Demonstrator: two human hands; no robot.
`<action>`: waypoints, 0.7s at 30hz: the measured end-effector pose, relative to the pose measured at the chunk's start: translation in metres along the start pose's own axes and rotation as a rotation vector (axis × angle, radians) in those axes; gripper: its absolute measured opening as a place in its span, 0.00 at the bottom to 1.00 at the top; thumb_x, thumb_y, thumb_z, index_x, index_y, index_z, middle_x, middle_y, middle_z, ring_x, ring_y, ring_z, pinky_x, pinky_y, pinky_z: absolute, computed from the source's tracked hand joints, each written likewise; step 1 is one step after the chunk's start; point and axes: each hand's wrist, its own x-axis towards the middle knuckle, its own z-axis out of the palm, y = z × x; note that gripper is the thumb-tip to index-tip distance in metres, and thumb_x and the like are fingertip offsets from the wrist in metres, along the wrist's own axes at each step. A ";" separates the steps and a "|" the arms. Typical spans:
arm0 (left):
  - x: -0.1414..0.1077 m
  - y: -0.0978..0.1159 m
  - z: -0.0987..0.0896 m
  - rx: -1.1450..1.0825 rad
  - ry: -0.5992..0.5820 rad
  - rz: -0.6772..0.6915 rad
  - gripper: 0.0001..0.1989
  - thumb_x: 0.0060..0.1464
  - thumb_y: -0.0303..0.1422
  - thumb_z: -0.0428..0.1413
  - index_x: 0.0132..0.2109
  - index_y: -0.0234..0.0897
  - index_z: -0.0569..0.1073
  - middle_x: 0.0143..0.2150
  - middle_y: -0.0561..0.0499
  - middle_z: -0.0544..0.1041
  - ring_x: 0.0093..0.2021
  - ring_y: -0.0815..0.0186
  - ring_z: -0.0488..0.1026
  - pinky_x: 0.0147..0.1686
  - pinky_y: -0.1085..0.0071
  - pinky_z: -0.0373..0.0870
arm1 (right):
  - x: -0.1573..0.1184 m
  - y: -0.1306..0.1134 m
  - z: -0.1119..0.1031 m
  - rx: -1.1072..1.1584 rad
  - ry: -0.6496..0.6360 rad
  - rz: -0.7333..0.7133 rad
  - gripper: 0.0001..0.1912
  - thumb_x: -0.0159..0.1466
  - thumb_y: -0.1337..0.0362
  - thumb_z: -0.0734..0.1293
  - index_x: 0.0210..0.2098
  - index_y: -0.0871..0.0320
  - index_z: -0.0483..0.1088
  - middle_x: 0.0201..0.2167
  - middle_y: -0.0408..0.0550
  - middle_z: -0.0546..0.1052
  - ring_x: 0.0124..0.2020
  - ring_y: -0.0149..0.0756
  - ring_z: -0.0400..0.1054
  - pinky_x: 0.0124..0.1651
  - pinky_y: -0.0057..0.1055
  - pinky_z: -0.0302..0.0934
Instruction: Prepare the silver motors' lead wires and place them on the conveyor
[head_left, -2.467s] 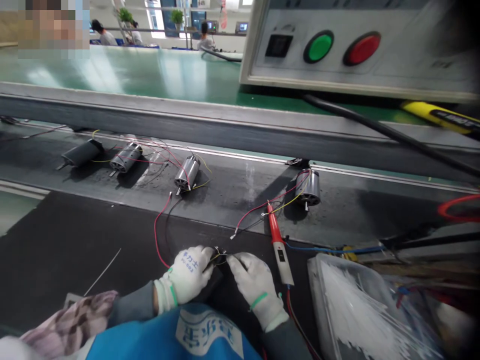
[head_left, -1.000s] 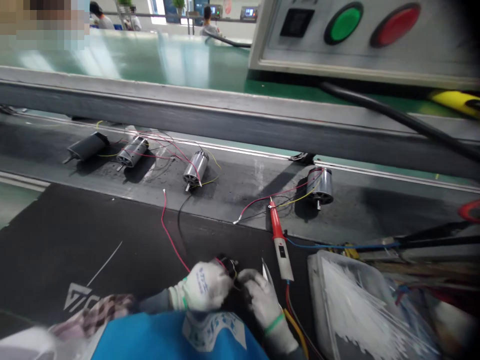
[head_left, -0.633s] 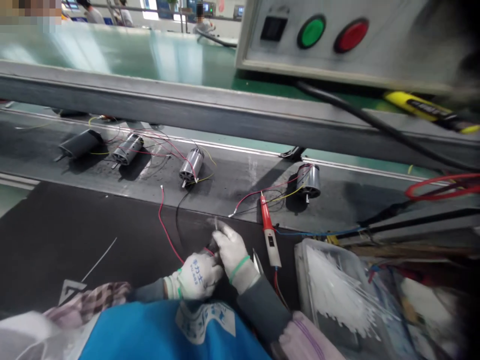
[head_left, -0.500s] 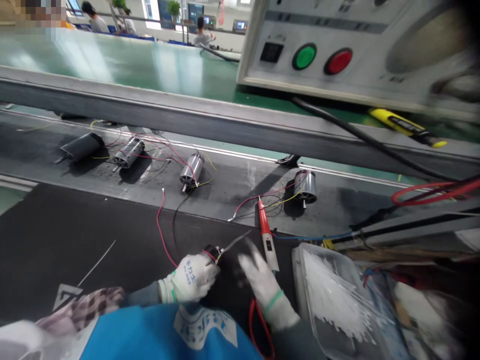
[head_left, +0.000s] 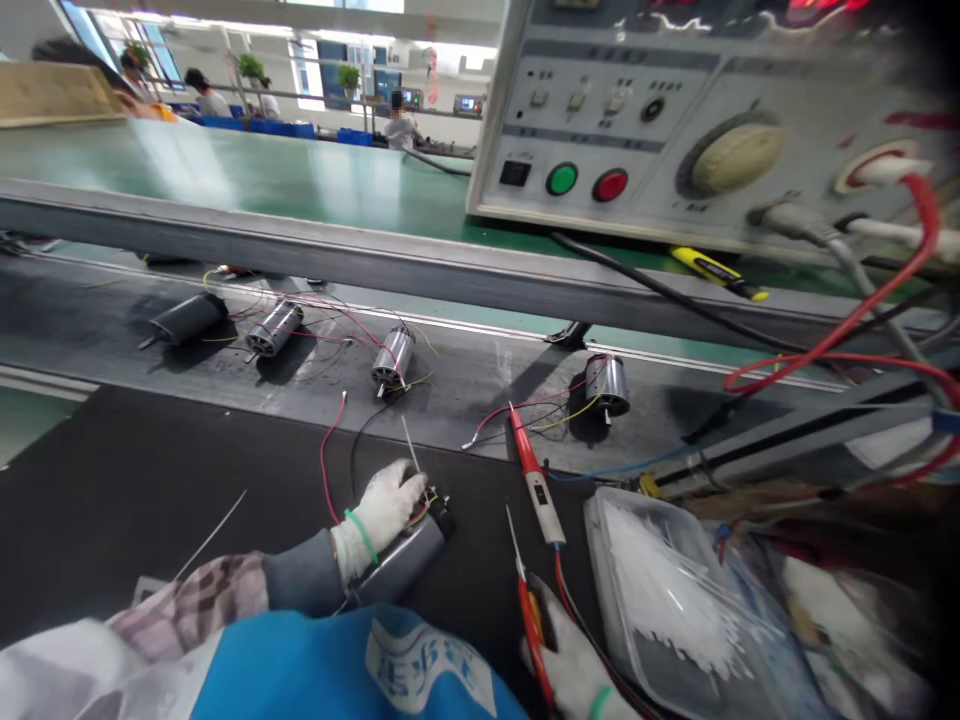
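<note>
My left hand point(head_left: 390, 500), in a white glove, is closed over the wired end of a metal motor point(head_left: 405, 562) lying before me on the black mat. A white cable tie point(head_left: 409, 445) sticks up past its fingertips. Yellow and red wires show at that end; a red lead point(head_left: 325, 460) trails away from it. Lower right, my gloved right hand point(head_left: 566, 645) is closed around red-handled scissors point(head_left: 531, 625), whose narrow pointed blades face away from me. A red and white test probe point(head_left: 537, 480) lies just beyond that hand.
Several other motors, one being the nearest right-hand motor point(head_left: 607, 384), stand on the grey belt point(head_left: 480, 395). At right is a clear box point(head_left: 611, 600) of white cable ties. A control unit point(head_left: 585, 125) and a yellow cutter knife point(head_left: 716, 272) sit on the green shelf.
My right hand has moved down and right from beside the motor and now holds the scissors. The motor's body shows more, my left hand lies over its end, and the view has tilted up.
</note>
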 end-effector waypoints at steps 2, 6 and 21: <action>-0.002 0.000 0.000 -0.047 0.014 0.003 0.11 0.53 0.38 0.45 0.31 0.35 0.66 0.26 0.53 0.68 0.27 0.70 0.65 0.27 0.74 0.60 | -0.003 -0.015 0.006 0.208 -0.057 -0.115 0.35 0.52 0.63 0.58 0.59 0.61 0.48 0.59 0.53 0.58 0.60 0.37 0.49 0.60 0.35 0.47; -0.003 0.002 -0.001 -0.077 0.021 0.021 0.12 0.54 0.38 0.44 0.32 0.34 0.67 0.26 0.54 0.67 0.27 0.70 0.64 0.29 0.73 0.60 | -0.003 -0.053 0.007 0.227 -0.277 -0.158 0.34 0.54 0.57 0.60 0.59 0.56 0.50 0.58 0.50 0.60 0.59 0.38 0.52 0.60 0.36 0.48; -0.018 -0.013 -0.037 0.397 -0.127 0.525 0.14 0.57 0.33 0.41 0.35 0.35 0.71 0.35 0.47 0.71 0.36 0.66 0.67 0.39 0.69 0.65 | 0.005 -0.077 -0.037 -0.275 -0.240 -0.226 0.30 0.54 0.60 0.61 0.56 0.48 0.56 0.49 0.47 0.71 0.48 0.40 0.66 0.50 0.33 0.60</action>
